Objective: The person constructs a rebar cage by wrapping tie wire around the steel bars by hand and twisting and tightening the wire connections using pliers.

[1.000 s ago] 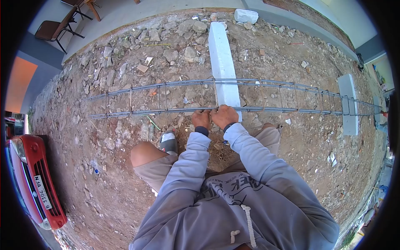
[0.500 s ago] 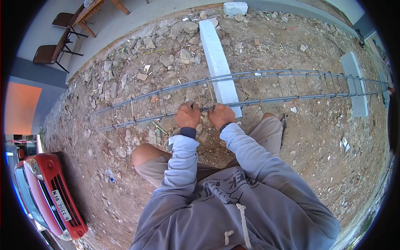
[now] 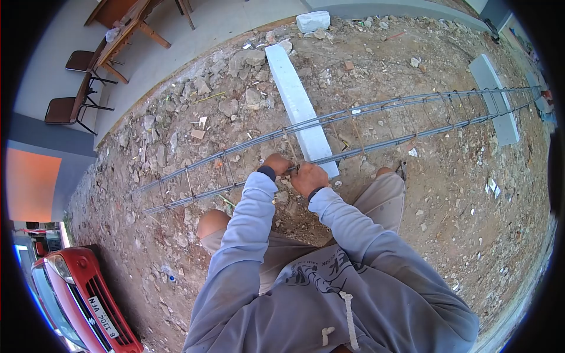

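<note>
A long rebar cage [image 3: 385,141], made of steel bars joined by thin wire stirrups, stretches across the view. Closed around its near bars is my left hand [image 3: 276,164], left of a pale block. My right hand [image 3: 310,179] is also closed there, right beside the left one, at the near bars and the foot of a stirrup [image 3: 292,144]. The fingers partly hide what lies between the two hands. Under the cage, the long pale block [image 3: 299,112] lies on the ground as a support.
A second pale slab [image 3: 495,100] supports the cage at the right. Rubble and stones [image 3: 235,67] cover the dirt ground. A white block [image 3: 313,22] lies at the back. Chairs [image 3: 62,110] and a wooden table [image 3: 120,38] stand upper left; a red car [image 3: 88,294] is lower left.
The camera view has turned slightly. My hands have moved closer together on the near bars, the right one now lower than the left. The cage stays on its supports.
</note>
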A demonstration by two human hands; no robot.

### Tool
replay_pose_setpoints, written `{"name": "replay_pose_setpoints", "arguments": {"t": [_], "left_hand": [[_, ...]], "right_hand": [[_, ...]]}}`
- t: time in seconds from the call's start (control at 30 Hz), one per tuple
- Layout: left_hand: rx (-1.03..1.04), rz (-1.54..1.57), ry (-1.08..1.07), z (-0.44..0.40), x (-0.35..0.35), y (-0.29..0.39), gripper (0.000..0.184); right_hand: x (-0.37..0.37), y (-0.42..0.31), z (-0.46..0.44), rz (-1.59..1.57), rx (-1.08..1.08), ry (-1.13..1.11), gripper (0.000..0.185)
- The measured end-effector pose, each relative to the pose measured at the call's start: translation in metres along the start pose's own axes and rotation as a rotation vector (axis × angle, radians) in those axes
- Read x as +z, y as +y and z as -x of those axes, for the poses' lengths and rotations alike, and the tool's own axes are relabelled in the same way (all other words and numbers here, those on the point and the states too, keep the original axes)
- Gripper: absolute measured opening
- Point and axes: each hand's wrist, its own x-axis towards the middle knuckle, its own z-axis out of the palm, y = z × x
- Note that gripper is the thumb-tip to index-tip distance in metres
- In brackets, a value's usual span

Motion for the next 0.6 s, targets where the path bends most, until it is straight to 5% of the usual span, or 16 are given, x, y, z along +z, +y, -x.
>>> {"name": "replay_pose_setpoints", "arguments": {"t": [0.07, 0.1, 0.23, 0.33, 0.5, 0.6], "left_hand": [[-0.066, 0.298, -0.038, -0.004, -0.001, -0.004, 0.02], [0.038, 0.071, -0.035, 0.007, -0.018, 0.009, 0.019], [0.024, 0.177, -0.148, -0.028, -0.001, -0.012, 0.021], [-0.092, 0.194, -0.011, -0.031, 0.005, -0.013, 0.023], [0.257, -0.309, 0.309, -0.011, 0.009, -0.005, 0.018], [0.04, 0.266, 0.461, 0.001, 0.02, 0.003, 0.016]], "right_hand": [[-0.002, -0.001, 0.001, -0.003, -0.007, -0.014, 0.032], [-0.003, -0.002, 0.002, -0.001, -0.002, -0.023, 0.031], [-0.018, -0.009, -0.002, -0.033, 0.006, -0.148, 0.031], [-0.03, -0.01, -0.01, -0.005, -0.025, -0.246, 0.032], [-0.025, -0.007, -0.016, -0.057, 0.131, -0.247, 0.033], [-0.007, 0.005, -0.021, -0.054, 0.12, -0.193, 0.034]]}}
